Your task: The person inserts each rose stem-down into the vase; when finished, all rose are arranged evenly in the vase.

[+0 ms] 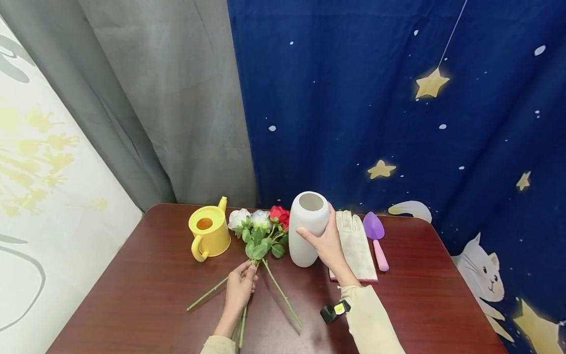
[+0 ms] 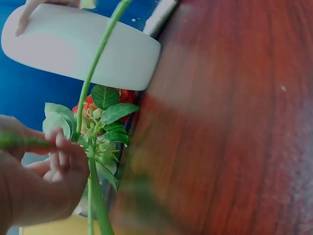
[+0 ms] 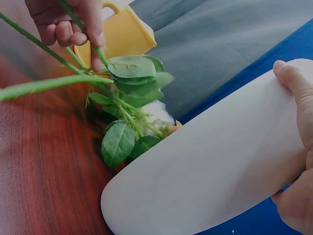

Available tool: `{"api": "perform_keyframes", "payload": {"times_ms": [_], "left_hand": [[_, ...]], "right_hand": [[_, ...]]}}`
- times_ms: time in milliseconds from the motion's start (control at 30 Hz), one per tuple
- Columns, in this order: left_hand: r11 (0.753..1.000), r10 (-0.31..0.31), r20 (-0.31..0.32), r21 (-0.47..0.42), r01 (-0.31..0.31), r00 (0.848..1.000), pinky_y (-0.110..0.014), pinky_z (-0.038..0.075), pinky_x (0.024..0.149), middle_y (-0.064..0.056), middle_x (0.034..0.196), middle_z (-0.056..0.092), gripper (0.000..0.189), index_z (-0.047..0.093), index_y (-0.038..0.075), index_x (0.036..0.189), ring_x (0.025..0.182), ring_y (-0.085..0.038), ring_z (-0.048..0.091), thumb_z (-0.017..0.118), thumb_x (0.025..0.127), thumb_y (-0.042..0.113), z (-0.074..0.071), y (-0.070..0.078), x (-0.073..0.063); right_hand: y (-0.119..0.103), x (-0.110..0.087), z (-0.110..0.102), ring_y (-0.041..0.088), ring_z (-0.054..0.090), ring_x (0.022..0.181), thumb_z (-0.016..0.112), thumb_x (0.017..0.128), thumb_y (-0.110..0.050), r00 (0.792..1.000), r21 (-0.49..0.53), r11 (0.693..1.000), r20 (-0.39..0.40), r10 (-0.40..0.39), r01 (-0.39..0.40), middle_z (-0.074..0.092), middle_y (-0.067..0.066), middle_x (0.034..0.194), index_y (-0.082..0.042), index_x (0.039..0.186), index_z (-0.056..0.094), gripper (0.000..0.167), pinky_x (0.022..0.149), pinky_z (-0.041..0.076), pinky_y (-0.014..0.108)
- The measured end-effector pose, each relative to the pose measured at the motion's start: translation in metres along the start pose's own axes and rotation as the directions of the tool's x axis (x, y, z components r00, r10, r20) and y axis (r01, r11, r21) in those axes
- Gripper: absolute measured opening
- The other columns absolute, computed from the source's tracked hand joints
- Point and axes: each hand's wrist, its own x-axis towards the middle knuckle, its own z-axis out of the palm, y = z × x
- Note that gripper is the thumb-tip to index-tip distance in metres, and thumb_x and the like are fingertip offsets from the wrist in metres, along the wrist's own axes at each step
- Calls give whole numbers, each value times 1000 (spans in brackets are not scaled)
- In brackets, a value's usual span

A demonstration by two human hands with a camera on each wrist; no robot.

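My right hand (image 1: 326, 242) grips the upper right side of a tall white vase (image 1: 305, 236), thumb in front; in the right wrist view the vase (image 3: 195, 166) fills the lower right. My left hand (image 1: 240, 285) pinches a green flower stem (image 3: 73, 17) just below the leaves. The artificial flowers lie heads-away on the table: a white rose (image 1: 239, 218), a pale bluish rose (image 1: 261, 220) and a red rose (image 1: 280, 215). Their stems (image 1: 283, 292) fan out toward me. How many stems the left fingers hold cannot be told.
A yellow watering can (image 1: 210, 233) stands left of the flowers. Right of the vase lie pale gardening gloves (image 1: 357, 250) and a purple trowel with a pink handle (image 1: 376, 236). The brown table (image 1: 155, 295) ends at curtains (image 1: 212, 123) behind.
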Motion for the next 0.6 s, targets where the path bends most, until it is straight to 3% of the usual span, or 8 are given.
{"api": "perform_keyframes", "payload": {"times_ms": [100,167,267,367,500,600], "left_hand": [[979,-76,134,-176,99,988,-22,46,48,-6,66,50,38,36,-18,130,51,-9,47,39,97,2,-2,3,1],[965,-85,195,-226,129,977,-22,46,52,-4,69,49,39,31,-17,132,58,-9,49,35,98,1,-2,4,2],[954,-90,237,-258,152,967,-23,46,57,-4,77,51,37,32,-18,130,68,-11,52,34,97,-1,-3,4,2],[957,-95,234,-247,154,968,-23,47,59,-7,86,55,35,35,-17,128,73,-12,54,37,96,-1,-4,3,2],[967,-117,170,-204,151,979,-23,47,55,-12,93,59,34,44,-14,122,71,-12,55,48,91,0,-3,1,4],[999,-39,78,5,39,996,-21,45,52,-9,84,61,26,55,-9,109,63,-10,54,59,85,1,-1,-2,4]], "right_hand": [[-5,-2,0,30,42,117,79,75,-16,1000,-1,1000,2,1,-1,41,19,135,-12,145,20,92,97,34,52],[-5,-3,0,30,42,118,79,75,-17,1000,-3,1000,2,3,-3,40,18,135,-11,145,19,93,97,34,52],[-5,-3,0,30,42,118,79,75,-16,1000,-2,1000,0,4,-4,40,18,136,-10,146,19,94,97,34,53],[-5,-3,0,29,42,118,79,74,-16,1000,4,1000,3,4,-4,40,17,136,-10,146,19,94,97,34,52],[-4,-1,0,28,42,119,79,74,-15,1000,11,1000,8,-3,3,40,16,136,-11,146,19,94,97,34,51],[-4,-1,0,28,41,119,79,74,-15,1000,9,1000,8,-6,6,40,16,136,-11,145,19,94,98,34,50]]}}
